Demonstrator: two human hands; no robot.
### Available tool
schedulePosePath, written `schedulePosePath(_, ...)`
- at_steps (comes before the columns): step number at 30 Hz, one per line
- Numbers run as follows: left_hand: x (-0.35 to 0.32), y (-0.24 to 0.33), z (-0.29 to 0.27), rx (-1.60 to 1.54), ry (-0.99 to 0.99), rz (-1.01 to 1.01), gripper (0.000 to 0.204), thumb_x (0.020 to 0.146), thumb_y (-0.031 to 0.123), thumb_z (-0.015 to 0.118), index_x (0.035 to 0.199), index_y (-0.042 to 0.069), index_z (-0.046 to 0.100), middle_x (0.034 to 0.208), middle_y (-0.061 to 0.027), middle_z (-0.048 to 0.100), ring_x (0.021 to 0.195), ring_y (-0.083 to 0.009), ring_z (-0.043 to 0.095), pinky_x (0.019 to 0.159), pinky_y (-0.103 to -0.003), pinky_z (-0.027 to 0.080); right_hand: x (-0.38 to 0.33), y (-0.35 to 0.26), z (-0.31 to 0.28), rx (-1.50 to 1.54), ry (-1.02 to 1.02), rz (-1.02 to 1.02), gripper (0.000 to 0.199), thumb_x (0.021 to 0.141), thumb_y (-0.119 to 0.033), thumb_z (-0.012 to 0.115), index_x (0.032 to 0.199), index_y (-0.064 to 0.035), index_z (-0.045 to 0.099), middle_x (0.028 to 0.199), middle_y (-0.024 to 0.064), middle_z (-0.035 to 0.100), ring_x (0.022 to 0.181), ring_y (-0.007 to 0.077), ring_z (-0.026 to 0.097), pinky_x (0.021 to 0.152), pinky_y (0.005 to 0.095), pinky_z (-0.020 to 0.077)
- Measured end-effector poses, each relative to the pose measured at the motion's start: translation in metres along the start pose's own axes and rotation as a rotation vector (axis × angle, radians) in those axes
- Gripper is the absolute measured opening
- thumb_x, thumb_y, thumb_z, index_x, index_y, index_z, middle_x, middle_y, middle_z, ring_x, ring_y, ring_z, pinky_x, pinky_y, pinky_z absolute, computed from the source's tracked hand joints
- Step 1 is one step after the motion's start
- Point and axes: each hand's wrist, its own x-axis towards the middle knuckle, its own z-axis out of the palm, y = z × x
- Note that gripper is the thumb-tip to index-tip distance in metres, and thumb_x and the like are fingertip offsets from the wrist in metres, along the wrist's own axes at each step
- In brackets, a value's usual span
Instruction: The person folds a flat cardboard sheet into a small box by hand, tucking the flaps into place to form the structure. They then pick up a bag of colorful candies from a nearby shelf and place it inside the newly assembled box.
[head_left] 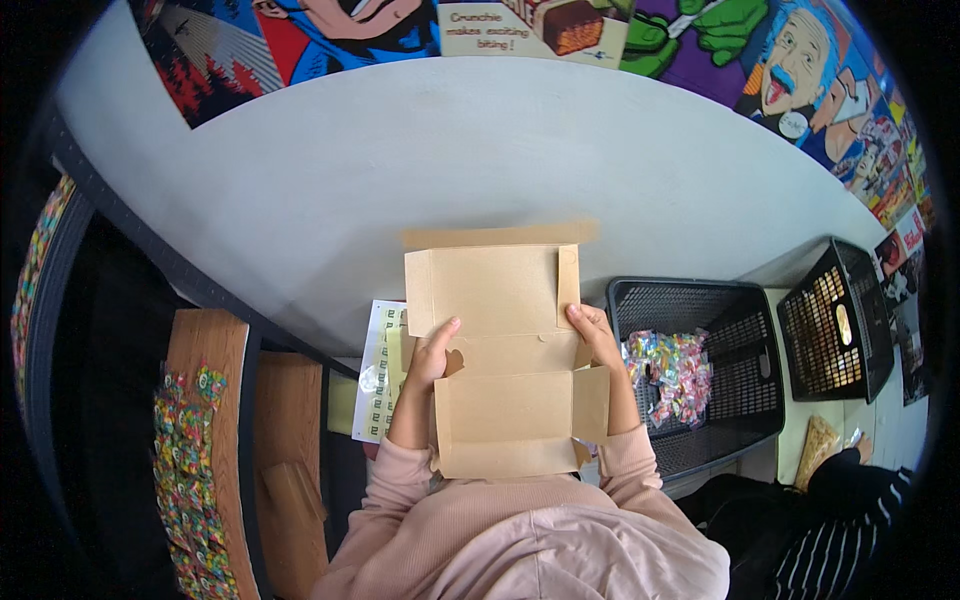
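A brown cardboard box (507, 405), partly folded with its lid opened out away from me, is held up before my chest. My left hand (435, 354) grips its left edge near the lid fold, thumb on the inner face. On the opposite edge, my right hand (596, 336) pinches the lid beside a folded side flap (568, 275). The lower tray part has its right flap (591, 403) standing outward. Behind my left forearm lies a white sheet with rows of dark printed marks (375, 375). The fingers behind the cardboard are hidden.
At right, a black plastic crate (745, 385) holds wrapped sweets (675, 375); another black crate (838, 320) stands beyond it. A co-worker's hand (864, 446) is beside a clear bag (819, 450). Left, a wooden shelf (210, 335) bears bagged colourful sweets (190, 470). A white wall rises ahead.
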Motion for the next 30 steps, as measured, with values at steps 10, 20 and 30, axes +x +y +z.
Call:
schedulePosePath(10,-0.006,0.038,0.019,0.073,-0.077,0.437,0.056,0.083,0.002,0.035,0.134,0.003,0.013,0.136,-0.0117,0.023,0.123,-0.0196,0.027,0.100,-0.031,0.024,0.010,0.022,-0.009,0.079,-0.004,0.014,0.024,0.084,-0.020,0.051,0.089,0.0013,0.058,0.080,0.0033,0.060,0.070,0.0073,0.053,0.063,0.0199,0.0409)
schedulePosePath(20,-0.016,0.060,0.030,0.401,-0.143,0.464,0.055,0.087,0.017,0.033,0.134,0.001,0.010,0.140,-0.0116,0.013,0.129,-0.0200,0.014,0.104,-0.031,0.012,0.008,0.014,0.003,0.049,-0.002,-0.008,0.023,0.084,-0.018,0.050,0.095,0.0010,0.056,0.085,0.0019,0.059,0.074,0.0073,0.053,0.066,0.0213,0.0415)
schedulePosePath(30,-0.003,0.054,0.019,-0.174,-0.253,0.121,0.053,0.090,0.023,0.037,0.133,0.001,0.016,0.121,-0.0114,0.043,0.108,-0.0146,0.043,0.089,-0.027,0.036,0.006,0.018,0.007,0.173,-0.033,0.000,0.022,0.084,-0.018,0.051,0.095,0.0000,0.056,0.084,0.0029,0.060,0.072,0.0074,0.054,0.064,0.0211,0.0423)
